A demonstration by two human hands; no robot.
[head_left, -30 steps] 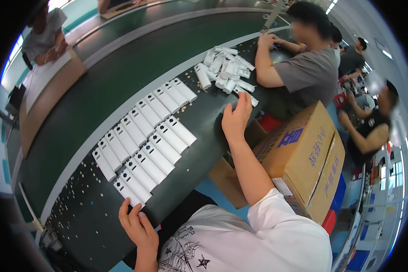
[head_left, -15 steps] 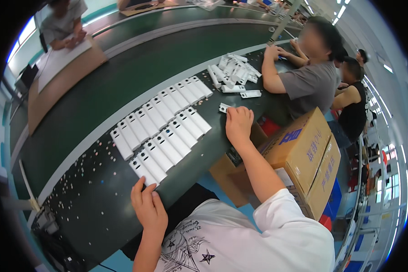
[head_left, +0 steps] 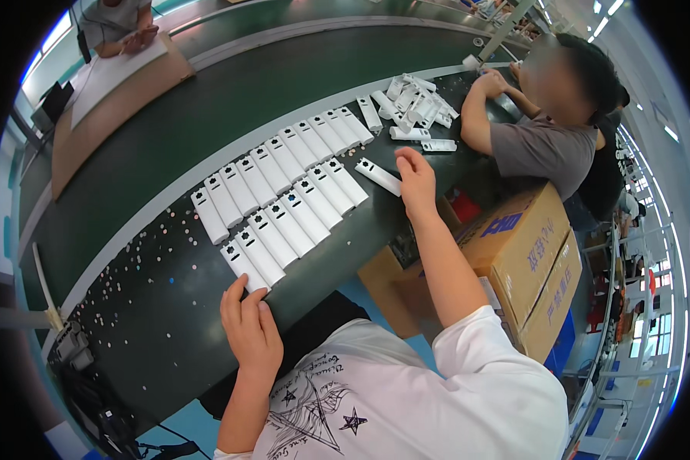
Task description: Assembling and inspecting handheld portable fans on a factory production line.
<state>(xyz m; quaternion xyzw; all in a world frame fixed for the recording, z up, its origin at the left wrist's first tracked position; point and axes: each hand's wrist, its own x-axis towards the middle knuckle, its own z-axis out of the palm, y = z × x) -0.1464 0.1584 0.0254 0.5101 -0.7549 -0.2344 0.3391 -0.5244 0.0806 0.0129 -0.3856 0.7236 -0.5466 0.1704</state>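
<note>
Visibility: near right end of the loose white casing meets the right hand and cannot be made out there; that hand's thumb and palm side are hidden too. Near end of the leftmost near-row casing is partly covered by the left hand. Casings in the far-right pile overlap, so no sure count. Carton, right, is partly behind the right forearm; co-worker at far right has a blurred face; person at far left is cut off by the upper edge. Pale bits around the blue speck, left, are too small to identify.

Fingers: left, slightly apart, tips on the near end of that leftmost casing. Right, bent, beside the loose casing's near end; cannot tell whether clamped on it or merely touching.

Positions: loose casing slants on the dark table, right of the near row and nearer than the pile. Far row runs behind the near row, dark cutouts at the casings' far ends.
</note>
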